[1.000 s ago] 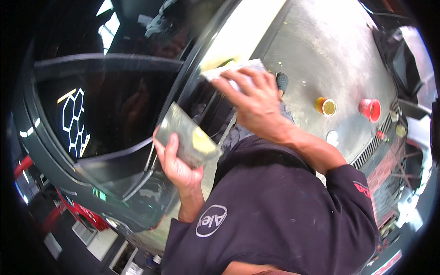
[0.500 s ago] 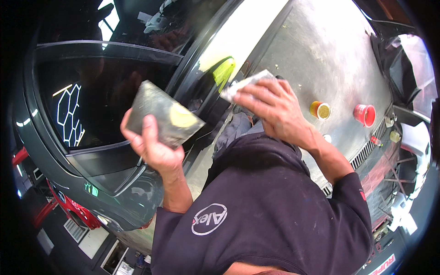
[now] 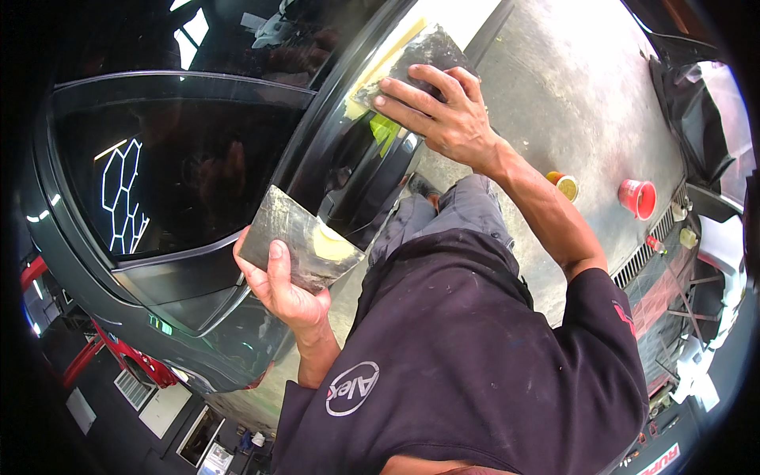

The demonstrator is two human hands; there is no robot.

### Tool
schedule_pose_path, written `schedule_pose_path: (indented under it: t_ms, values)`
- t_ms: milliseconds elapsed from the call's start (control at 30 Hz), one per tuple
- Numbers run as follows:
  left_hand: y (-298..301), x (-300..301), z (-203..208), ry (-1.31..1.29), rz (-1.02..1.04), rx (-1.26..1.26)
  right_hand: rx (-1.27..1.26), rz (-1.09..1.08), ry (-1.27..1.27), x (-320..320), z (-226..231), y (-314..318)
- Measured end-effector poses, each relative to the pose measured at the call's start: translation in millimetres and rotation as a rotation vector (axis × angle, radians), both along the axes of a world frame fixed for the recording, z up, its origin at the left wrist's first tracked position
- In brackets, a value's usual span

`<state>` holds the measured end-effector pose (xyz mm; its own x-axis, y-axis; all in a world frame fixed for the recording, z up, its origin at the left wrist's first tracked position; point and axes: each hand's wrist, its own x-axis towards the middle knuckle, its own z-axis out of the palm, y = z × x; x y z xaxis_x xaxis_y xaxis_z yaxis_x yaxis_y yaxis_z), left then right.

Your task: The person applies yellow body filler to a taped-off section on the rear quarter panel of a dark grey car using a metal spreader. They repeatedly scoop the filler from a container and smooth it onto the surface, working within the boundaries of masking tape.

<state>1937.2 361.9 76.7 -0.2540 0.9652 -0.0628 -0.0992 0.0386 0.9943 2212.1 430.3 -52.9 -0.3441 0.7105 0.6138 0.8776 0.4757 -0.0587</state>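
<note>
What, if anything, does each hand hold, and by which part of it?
Left hand: dark plate bearing yellow paste, gripped at its lower-left edge, thumb on top. Right hand: dark spreader, held along its near edge, thumb hidden.

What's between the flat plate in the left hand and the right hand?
In the head view, the car's shiny black side lies between the flat plate and the right hand, with a bright yellow-green patch near that hand.
</note>
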Motion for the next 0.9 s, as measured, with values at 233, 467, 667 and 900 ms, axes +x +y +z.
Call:
schedule_pose_path:
  t_ms: [233,467,667,900]
  values:
    - [-6,1,0,0.015,0.017,0.001,0.015,0.043,0.037,1,-9,4]
    - [-7,1,-1,0.0,-0.016,-0.005,0.0,0.019,0.044,11,-4,13]
    - [-9,4,-2,0.015,0.017,-0.024,0.012,-0.014,0.04,21,-5,18]
    - [-12,8,0,0.025,-0.004,-0.021,0.025,-0.039,0.096,23,-11,19]
